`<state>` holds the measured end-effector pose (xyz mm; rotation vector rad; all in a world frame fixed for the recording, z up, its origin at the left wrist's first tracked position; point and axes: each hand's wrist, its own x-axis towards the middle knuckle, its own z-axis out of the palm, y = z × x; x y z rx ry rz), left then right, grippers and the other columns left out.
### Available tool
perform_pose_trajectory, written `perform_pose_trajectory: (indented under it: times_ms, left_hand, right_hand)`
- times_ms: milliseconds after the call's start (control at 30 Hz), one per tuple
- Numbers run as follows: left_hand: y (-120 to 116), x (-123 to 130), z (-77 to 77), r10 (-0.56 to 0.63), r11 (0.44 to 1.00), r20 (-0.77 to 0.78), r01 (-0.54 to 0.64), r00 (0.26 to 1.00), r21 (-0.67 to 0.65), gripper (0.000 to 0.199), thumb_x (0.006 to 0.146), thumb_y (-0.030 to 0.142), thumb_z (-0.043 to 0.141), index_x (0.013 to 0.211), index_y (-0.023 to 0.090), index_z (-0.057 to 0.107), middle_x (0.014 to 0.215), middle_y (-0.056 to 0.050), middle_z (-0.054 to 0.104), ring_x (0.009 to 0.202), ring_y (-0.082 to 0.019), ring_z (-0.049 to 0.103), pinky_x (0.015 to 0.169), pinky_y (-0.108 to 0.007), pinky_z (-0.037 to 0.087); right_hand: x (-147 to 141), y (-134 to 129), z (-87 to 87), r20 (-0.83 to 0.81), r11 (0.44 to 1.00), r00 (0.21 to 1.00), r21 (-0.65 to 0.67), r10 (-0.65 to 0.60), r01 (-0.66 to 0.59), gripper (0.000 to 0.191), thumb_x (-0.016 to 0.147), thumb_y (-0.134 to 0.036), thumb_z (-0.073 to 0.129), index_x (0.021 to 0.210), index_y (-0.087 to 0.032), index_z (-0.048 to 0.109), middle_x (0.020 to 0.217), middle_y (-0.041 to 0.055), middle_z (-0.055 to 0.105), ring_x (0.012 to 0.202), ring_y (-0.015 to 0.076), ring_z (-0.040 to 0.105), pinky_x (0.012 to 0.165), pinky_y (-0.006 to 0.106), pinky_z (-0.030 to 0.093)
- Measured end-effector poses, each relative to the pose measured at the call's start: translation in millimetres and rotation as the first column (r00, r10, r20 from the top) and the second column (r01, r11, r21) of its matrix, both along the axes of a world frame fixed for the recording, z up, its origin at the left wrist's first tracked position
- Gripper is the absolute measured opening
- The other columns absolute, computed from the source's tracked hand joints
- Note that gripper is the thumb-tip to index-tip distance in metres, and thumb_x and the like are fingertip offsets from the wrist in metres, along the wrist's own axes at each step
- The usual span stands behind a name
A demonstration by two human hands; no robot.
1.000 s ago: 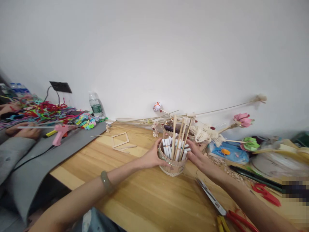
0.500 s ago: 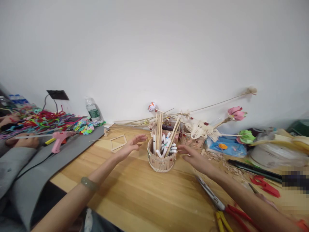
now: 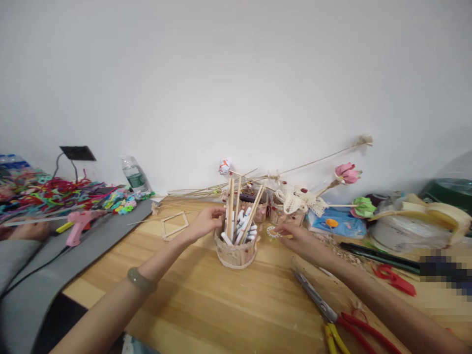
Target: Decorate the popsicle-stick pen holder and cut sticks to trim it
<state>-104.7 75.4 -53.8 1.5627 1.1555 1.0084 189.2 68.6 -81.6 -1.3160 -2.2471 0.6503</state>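
A round wooden-slat holder (image 3: 236, 254) stands on the table, filled with pale sticks (image 3: 230, 209) and white-capped markers. My left hand (image 3: 208, 221) is at its upper left side, fingers partly behind the sticks; whether they grip anything is hidden. To the right of the holder, my right hand (image 3: 293, 236) has its fingertips at a small white ring with a scalloped edge (image 3: 273, 231). Its fingers look pinched together at the ring. Behind stand more decorated holders (image 3: 285, 215), with a lace bow (image 3: 300, 200) over them.
Red-handled shears (image 3: 324, 305) and yellow-handled pliers (image 3: 334, 339) lie at front right. A stick frame (image 3: 175, 226) is left of the holder. Further left are a pink glue gun (image 3: 79, 226), pipe cleaners (image 3: 66, 191) and another person's hand (image 3: 31, 230). Paper flowers (image 3: 347, 173) lean behind.
My left hand has moved right onto the holder's side. My right hand now sits apart from the holder, at the white ring, which was not visible before. The whole view has shifted slightly.
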Motion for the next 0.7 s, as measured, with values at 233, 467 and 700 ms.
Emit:
perform_pose_trajectory:
  times_ms: [233, 467, 700]
  left_hand:
    - [21, -20, 3.1, 0.061, 0.998, 0.000, -0.061, 0.998, 0.003, 0.025, 0.057, 0.013, 0.068, 0.082, 0.014, 0.070, 0.080, -0.004, 0.072, 0.087, -0.023, 0.065, 0.087, -0.036, 0.047]
    - [33, -14, -12.7, 0.232, 0.972, 0.005, -0.231, 0.973, -0.042, 0.030, 0.087, 0.031, 0.053, 0.112, 0.014, 0.054, 0.112, -0.008, 0.058, 0.095, -0.019, 0.059, 0.080, -0.040, 0.051]
    - [43, -15, -15.0, 0.344, 0.938, 0.009, -0.343, 0.939, -0.058, 0.033, 0.086, 0.031, 0.054, 0.115, 0.015, 0.053, 0.116, -0.009, 0.056, 0.098, -0.021, 0.058, 0.081, -0.040, 0.051]
  right_hand:
    - [41, 35, 39.0, 0.053, 0.961, 0.983, 0.222, -0.178, 0.163, 0.028, 0.093, -0.030, 0.049, 0.117, -0.017, 0.052, 0.112, 0.0077, 0.057, 0.097, 0.0194, 0.057, 0.087, 0.042, 0.046]
    - [55, 73, 64.0, 0.310, 0.957, 0.947, 0.290, -0.085, -0.009, 0.023, 0.091, -0.030, 0.053, 0.109, -0.016, 0.057, 0.114, 0.0073, 0.056, 0.100, 0.0198, 0.056, 0.086, 0.041, 0.047]
    - [47, 73, 61.8, 0.545, 0.953, 0.831, 0.295, -0.106, -0.071, 0.024, 0.091, -0.032, 0.052, 0.108, -0.016, 0.057, 0.108, 0.0068, 0.057, 0.090, 0.0172, 0.058, 0.078, 0.037, 0.050]
